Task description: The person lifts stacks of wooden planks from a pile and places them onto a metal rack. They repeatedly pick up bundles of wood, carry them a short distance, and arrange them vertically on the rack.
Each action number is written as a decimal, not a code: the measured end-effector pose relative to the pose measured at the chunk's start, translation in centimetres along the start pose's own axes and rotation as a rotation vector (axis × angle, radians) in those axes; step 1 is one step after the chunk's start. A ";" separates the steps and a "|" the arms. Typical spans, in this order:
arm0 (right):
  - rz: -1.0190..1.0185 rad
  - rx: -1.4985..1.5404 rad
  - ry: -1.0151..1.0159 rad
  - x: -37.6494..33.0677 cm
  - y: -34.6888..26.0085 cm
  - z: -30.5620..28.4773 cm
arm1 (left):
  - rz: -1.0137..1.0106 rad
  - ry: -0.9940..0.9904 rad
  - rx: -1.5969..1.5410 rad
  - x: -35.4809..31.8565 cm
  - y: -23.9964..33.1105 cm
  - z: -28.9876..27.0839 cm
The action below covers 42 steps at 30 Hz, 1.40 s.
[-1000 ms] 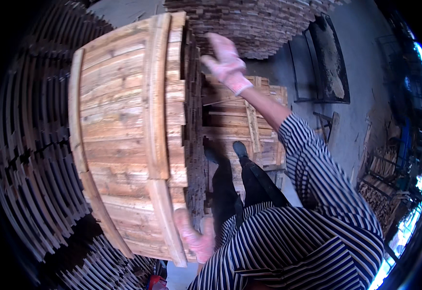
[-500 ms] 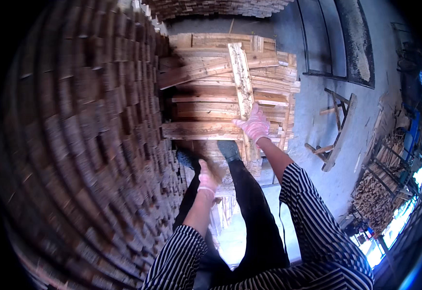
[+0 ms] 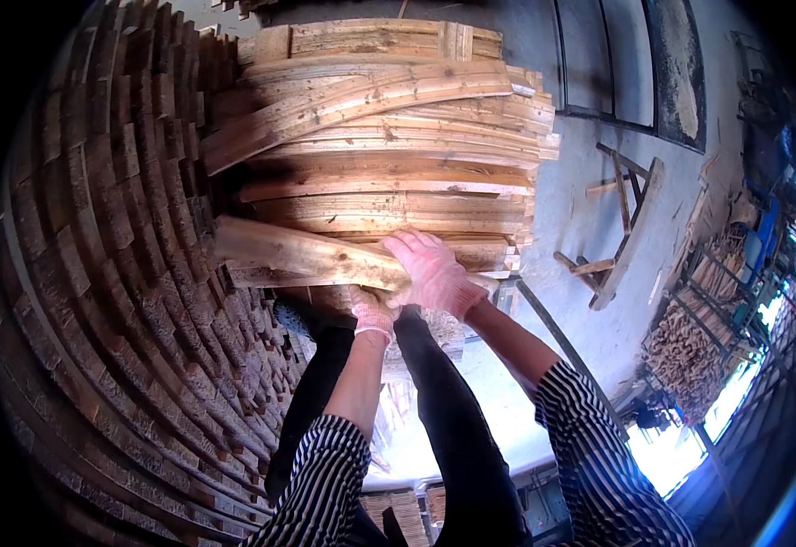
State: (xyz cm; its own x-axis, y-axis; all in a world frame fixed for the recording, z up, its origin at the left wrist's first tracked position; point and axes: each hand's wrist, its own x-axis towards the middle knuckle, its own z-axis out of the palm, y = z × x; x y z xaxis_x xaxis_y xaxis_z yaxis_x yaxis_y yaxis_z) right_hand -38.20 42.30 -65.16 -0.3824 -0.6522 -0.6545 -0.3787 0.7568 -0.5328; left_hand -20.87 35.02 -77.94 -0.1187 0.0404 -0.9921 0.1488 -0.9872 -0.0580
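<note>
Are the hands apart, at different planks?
No, the left hand and the right hand are together at the right end of one plank.

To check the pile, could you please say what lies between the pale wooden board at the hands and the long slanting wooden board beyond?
In the head view, several long, flat, light-brown wooden boards lie between the pale board and the slanting board.

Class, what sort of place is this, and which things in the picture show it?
Probably a timber workshop or lumber store: a tall wall of stacked boards at left, a pile of planks in the middle, and a wooden trestle at right.
</note>
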 end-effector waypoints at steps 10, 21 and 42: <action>0.257 -0.095 -0.179 0.7 -3.1 2.4 | -0.075 0.061 -0.050 -5.4 -0.3 0.9; 0.296 0.100 -0.266 -0.4 -2.1 5.5 | -0.092 -0.123 0.071 -6.9 0.4 -3.2; 0.254 0.897 -0.318 -13.9 -8.1 -6.9 | 0.140 -0.150 0.533 -31.0 -0.6 3.6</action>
State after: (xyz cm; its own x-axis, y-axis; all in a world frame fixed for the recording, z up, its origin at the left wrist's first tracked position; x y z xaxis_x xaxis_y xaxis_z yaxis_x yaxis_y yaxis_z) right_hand -35.64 44.93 -48.00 -0.0692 -0.5228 -0.8496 0.5138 0.7113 -0.4796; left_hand -20.86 33.76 -46.78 -0.2775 -0.0807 -0.9573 -0.3383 -0.9245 0.1759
